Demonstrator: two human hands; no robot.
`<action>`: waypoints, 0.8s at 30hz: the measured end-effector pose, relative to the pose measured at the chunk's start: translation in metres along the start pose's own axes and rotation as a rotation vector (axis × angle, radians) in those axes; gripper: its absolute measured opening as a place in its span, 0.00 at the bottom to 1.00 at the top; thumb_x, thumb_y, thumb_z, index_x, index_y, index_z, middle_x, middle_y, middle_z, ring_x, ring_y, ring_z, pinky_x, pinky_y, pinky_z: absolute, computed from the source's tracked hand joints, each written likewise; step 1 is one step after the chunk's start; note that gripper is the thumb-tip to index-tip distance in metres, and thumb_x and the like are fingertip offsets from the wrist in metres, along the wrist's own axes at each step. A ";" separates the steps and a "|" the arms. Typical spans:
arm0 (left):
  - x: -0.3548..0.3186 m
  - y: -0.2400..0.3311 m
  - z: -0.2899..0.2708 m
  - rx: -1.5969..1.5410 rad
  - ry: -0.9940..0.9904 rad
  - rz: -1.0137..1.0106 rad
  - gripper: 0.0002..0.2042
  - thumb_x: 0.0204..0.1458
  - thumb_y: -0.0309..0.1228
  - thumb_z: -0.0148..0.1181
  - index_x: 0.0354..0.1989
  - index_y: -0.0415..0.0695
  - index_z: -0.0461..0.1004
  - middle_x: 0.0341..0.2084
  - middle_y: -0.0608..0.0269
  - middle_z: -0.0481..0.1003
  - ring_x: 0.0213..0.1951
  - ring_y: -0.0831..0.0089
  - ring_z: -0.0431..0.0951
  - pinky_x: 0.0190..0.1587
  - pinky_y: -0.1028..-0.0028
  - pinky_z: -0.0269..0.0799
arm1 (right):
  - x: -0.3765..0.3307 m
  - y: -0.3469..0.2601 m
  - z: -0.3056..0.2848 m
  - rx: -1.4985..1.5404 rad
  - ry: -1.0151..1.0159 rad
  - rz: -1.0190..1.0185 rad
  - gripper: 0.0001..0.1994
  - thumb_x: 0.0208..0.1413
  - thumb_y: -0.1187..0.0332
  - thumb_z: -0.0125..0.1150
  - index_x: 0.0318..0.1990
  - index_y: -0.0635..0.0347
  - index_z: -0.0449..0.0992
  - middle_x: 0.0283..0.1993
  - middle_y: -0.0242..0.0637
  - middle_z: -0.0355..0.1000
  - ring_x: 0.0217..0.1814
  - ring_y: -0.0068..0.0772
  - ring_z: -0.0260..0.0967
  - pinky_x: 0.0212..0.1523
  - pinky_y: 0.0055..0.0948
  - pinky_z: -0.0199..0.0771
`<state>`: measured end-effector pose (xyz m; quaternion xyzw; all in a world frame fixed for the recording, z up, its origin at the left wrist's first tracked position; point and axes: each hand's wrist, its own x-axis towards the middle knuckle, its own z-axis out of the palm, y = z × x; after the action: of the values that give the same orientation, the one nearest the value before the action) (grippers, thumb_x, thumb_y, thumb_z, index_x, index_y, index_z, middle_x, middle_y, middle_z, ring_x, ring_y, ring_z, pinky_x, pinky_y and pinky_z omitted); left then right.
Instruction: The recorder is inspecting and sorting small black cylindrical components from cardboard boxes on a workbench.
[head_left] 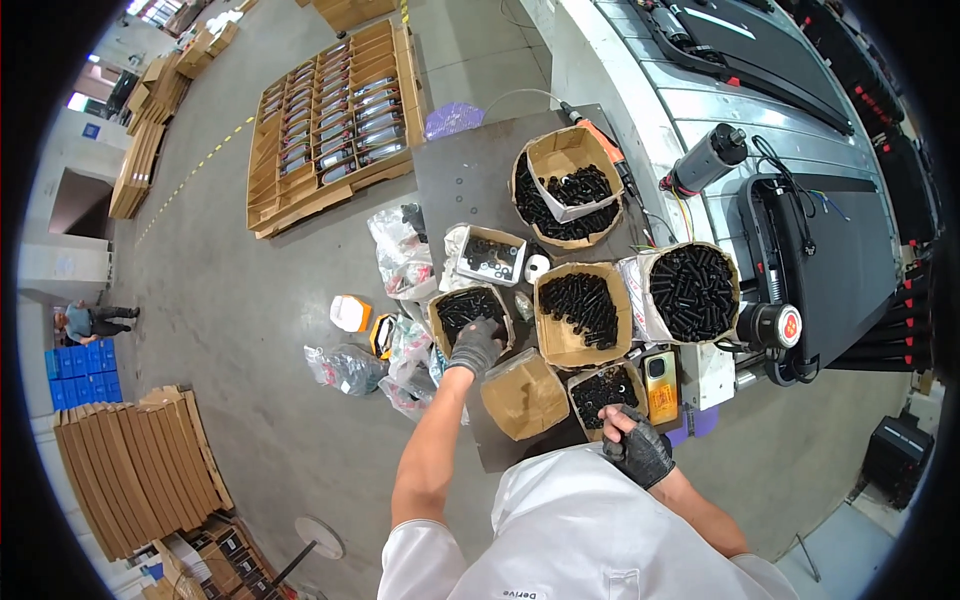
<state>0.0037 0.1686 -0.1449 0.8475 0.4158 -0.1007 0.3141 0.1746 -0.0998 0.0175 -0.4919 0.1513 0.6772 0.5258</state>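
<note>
My left hand [474,347], in a grey fingerless glove, reaches into a small cardboard box [437,322] of black bolt-like parts. Its fingers curl down among them, and whatever they pinch is hidden. Close to my body, my right hand [640,452], in a dark fingerless glove, is closed with thumb and fingers together; I cannot make out what it holds. It is beside the near edge of a box of small black parts [603,392]. Between the hands stands an open cardboard box [524,395] with a bare bottom. Beyond it, another box holds black bolts [580,308].
A bin of black cylindrical parts [692,292] and stacked boxes [566,215] stand farther off. A small white box of rings [491,257], a yellow phone [660,385] and an orange power tool [600,140] share the dark table [455,175]. A conveyor [690,95] runs along the right.
</note>
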 end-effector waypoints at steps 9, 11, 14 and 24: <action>0.005 -0.022 0.027 -0.172 0.136 -0.095 0.19 0.41 0.34 0.61 0.43 0.41 0.77 0.41 0.46 0.76 0.46 0.54 0.76 0.51 0.63 0.71 | 0.000 0.001 0.004 -0.091 -0.022 -0.038 0.10 0.61 0.60 0.53 0.38 0.56 0.70 0.19 0.23 0.58 0.16 0.17 0.53 0.17 0.18 0.52; 0.009 -0.025 0.019 -0.190 0.029 -0.020 0.18 0.42 0.35 0.60 0.42 0.41 0.77 0.39 0.48 0.77 0.42 0.51 0.77 0.46 0.63 0.73 | 0.001 0.006 0.002 -0.070 -0.040 -0.035 0.10 0.61 0.60 0.53 0.38 0.56 0.70 0.19 0.23 0.58 0.16 0.17 0.53 0.17 0.18 0.52; 0.010 -0.006 0.001 -0.082 -0.039 -0.121 0.18 0.44 0.37 0.56 0.43 0.41 0.77 0.42 0.44 0.76 0.47 0.51 0.76 0.51 0.62 0.71 | 0.003 0.011 -0.003 -0.070 -0.063 -0.062 0.10 0.61 0.59 0.53 0.39 0.56 0.70 0.20 0.23 0.58 0.16 0.16 0.52 0.17 0.18 0.51; 0.008 0.007 0.004 -0.021 0.068 -0.166 0.19 0.42 0.40 0.59 0.41 0.41 0.77 0.42 0.44 0.76 0.46 0.50 0.76 0.48 0.60 0.73 | 0.005 0.025 -0.034 -0.094 -0.136 -0.258 0.10 0.60 0.57 0.54 0.38 0.53 0.70 0.16 0.21 0.54 0.11 0.15 0.47 0.11 0.20 0.44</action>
<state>0.0141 0.1684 -0.1482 0.8097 0.4963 -0.0933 0.2991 0.1701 -0.1315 -0.0108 -0.4843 0.0189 0.6423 0.5938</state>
